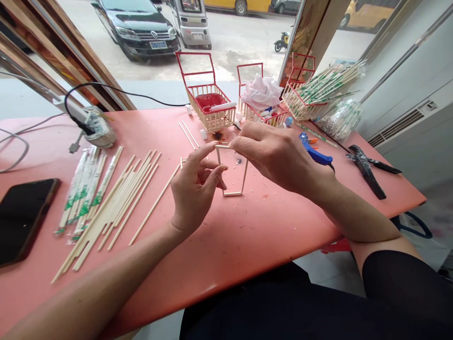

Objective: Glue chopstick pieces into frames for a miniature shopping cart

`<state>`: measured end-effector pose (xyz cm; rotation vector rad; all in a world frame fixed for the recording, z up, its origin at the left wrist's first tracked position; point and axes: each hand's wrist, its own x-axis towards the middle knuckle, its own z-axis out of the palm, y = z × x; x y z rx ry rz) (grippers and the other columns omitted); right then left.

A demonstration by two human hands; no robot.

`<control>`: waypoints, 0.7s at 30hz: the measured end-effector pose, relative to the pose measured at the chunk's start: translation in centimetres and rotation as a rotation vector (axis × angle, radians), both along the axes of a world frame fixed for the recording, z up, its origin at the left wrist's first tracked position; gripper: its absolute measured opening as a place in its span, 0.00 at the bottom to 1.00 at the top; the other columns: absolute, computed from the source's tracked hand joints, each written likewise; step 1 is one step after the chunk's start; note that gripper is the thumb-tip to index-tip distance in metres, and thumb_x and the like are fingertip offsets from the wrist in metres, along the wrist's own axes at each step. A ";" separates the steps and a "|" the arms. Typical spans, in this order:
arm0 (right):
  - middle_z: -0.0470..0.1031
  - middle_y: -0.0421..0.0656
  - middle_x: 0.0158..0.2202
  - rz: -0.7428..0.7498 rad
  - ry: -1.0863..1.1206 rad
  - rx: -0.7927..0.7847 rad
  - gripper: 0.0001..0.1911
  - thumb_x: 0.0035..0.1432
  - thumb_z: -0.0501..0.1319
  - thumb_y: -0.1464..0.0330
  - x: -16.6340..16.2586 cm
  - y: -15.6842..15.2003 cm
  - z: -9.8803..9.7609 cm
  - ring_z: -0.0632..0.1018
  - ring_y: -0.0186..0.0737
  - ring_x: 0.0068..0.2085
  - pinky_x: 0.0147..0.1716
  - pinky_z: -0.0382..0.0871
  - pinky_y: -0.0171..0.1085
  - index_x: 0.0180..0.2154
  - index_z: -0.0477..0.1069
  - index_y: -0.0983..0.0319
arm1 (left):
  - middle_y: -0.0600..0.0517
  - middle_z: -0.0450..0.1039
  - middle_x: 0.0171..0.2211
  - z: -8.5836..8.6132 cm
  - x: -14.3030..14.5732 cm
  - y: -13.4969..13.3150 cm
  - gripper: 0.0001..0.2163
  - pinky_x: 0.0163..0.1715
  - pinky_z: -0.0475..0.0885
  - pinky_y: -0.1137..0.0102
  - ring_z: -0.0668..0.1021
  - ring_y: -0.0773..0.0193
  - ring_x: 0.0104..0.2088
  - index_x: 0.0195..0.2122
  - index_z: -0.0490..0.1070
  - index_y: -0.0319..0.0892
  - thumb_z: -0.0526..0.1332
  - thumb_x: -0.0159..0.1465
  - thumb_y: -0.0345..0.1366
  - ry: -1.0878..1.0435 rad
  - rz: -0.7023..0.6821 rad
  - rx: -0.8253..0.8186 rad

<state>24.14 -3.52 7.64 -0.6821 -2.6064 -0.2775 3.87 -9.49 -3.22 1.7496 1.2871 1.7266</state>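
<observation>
I hold a small frame of thin wooden sticks (pixel 243 179) above the pink table (pixel 226 245). My left hand (pixel 194 189) pinches the frame's left upright between thumb and fingers. The fingertips of my right hand (pixel 276 156) are closed on the frame's top bar at its right end. Loose bamboo chopsticks (pixel 120 203) lie fanned out left of my left hand. Wrapped chopsticks (pixel 85 189) lie beside them.
Three small stick-built carts (pixel 212 106) stand at the table's far edge, one full of wrapped chopsticks (pixel 325 87). A black phone (pixel 21 217) lies at the left edge. Blue-handled cutters (pixel 314 151) and a black tool (pixel 368 167) lie to the right. A power strip (pixel 95 127) sits far left.
</observation>
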 end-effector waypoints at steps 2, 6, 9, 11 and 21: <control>0.73 0.42 0.41 0.013 0.003 -0.006 0.16 0.84 0.52 0.70 0.0 0.1 0.0 0.69 0.36 0.41 0.38 0.56 0.38 0.46 0.77 0.63 | 0.55 0.84 0.38 0.0 0.0 0.0 0.18 0.28 0.84 0.72 0.85 0.68 0.26 0.64 0.74 0.48 0.70 0.75 0.36 -0.012 -0.003 0.015; 0.72 0.42 0.41 0.063 0.002 -0.036 0.16 0.84 0.50 0.70 0.1 0.4 -0.1 0.69 0.36 0.40 0.40 0.59 0.38 0.46 0.76 0.63 | 0.56 0.84 0.38 -0.1 0.2 0.0 0.19 0.27 0.84 0.72 0.85 0.68 0.26 0.64 0.74 0.48 0.70 0.74 0.33 -0.023 -0.004 0.017; 0.71 0.42 0.41 0.069 -0.006 -0.047 0.17 0.83 0.49 0.71 0.1 0.5 -0.2 0.69 0.36 0.40 0.40 0.61 0.38 0.46 0.76 0.64 | 0.57 0.83 0.37 0.0 0.4 -0.1 0.20 0.28 0.84 0.72 0.85 0.68 0.26 0.64 0.75 0.48 0.70 0.73 0.30 -0.049 0.003 0.008; 0.71 0.42 0.41 0.067 -0.009 -0.056 0.16 0.83 0.49 0.71 0.1 0.5 -0.1 0.69 0.36 0.40 0.40 0.61 0.38 0.46 0.75 0.64 | 0.57 0.83 0.37 0.1 0.5 -0.1 0.20 0.27 0.84 0.72 0.85 0.68 0.26 0.64 0.76 0.48 0.70 0.72 0.29 -0.072 0.003 0.010; 0.73 0.44 0.44 0.052 -0.020 -0.061 0.15 0.83 0.50 0.70 0.2 0.1 0.3 0.70 0.38 0.42 0.40 0.61 0.39 0.48 0.76 0.63 | 0.55 0.85 0.37 0.4 0.4 -0.4 0.21 0.32 0.87 0.69 0.87 0.66 0.27 0.66 0.78 0.49 0.71 0.73 0.35 -0.051 0.039 -0.090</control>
